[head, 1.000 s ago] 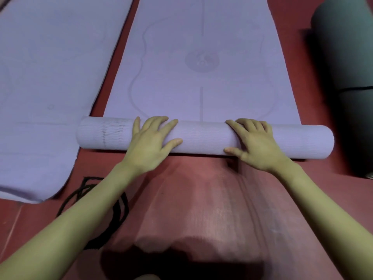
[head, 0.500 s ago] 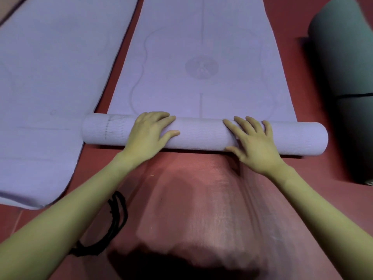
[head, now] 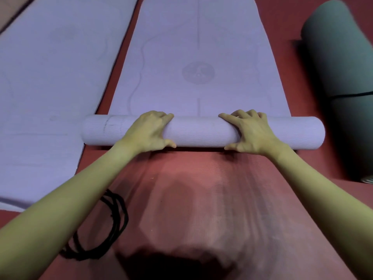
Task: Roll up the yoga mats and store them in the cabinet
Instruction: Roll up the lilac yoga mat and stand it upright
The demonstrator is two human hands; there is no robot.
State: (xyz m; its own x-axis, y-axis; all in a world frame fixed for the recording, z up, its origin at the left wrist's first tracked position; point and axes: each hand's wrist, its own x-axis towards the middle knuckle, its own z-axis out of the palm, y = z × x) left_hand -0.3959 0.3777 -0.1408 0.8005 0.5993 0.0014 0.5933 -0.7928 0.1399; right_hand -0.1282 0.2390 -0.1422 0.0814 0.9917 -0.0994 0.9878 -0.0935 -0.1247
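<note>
Both hands grasp the roll point(head: 201, 131): left hand point(head: 148, 132) and right hand point(head: 251, 134) curl over it. Roll sits mid-frame, long axis left-right; unrolled mat point(head: 197, 57) runs toward frame top.

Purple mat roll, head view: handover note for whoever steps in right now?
Left hand and right hand: both curled over the purple roll, thumbs on the near side.
Done: near part of the middle purple mat rolled; a green mat lies rolled and strapped at right.
Left: finish this roll, roll the flat purple mat at left, store all. Black strap lies on the floor. Cabinet not in view.
</note>
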